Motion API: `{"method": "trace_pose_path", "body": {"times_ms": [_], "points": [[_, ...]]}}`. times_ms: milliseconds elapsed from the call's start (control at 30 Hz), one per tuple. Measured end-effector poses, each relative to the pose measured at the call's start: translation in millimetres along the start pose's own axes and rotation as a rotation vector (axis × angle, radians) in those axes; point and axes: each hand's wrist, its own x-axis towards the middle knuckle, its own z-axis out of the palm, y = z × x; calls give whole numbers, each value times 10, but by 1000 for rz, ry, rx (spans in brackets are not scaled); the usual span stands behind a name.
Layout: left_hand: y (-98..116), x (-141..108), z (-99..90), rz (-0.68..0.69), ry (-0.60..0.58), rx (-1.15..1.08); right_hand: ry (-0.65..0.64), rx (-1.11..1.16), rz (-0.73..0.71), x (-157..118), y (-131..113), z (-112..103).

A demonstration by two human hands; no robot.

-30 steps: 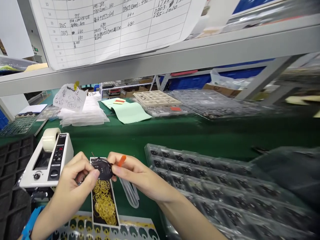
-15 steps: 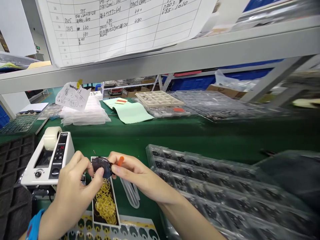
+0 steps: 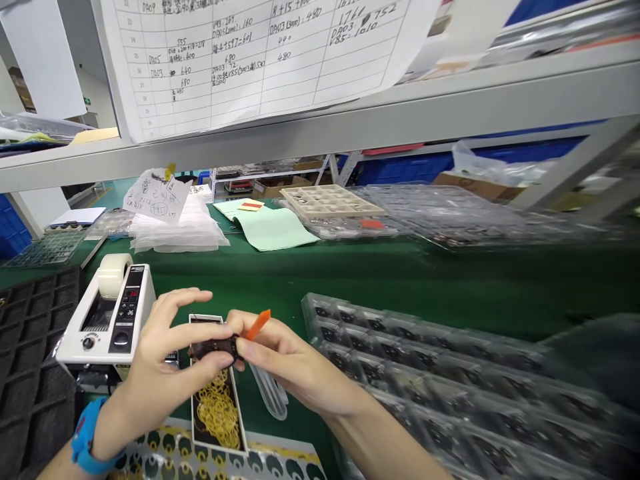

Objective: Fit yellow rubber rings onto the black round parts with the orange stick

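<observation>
A small dark, glossy part (image 3: 214,347) is held up over a narrow white box (image 3: 239,407). My left hand (image 3: 163,357) pinches it between thumb and forefinger, with the other fingers raised. At the part's right end, the thumb and fingers of my right hand (image 3: 283,357) are closed on it. From the same right hand sticks up a flat orange strip (image 3: 259,325); its lower end is hidden by the fingers. Yellow rubber-band-like rings (image 3: 219,413) fill the box below. Beside it lies a clear plastic piece with rounded ends (image 3: 273,395).
A white tape dispenser (image 3: 107,320) stands left, beside a black compartment tray (image 3: 35,360). Clear blister trays (image 3: 400,360) of dark parts cover the right. A sheet of ring stickers (image 3: 280,460) lies in front. A grey shelf beam (image 3: 300,123) crosses above, with a handwritten chart (image 3: 240,87).
The dark part has been turned from its broad face to a narrower edge. My left forefinger now reaches along its top. The orange strip tilts further up, and the camera view has shifted slightly.
</observation>
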Motion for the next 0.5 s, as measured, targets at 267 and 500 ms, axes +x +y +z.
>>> {"method": "trace_pose_path", "body": {"times_ms": [267, 500], "points": [[-26, -7, 33, 26, -28, -10, 33, 76, -8, -9, 46, 142], [1, 17, 7, -50, -36, -16, 89, 242, 71, 34, 82, 317]]}}
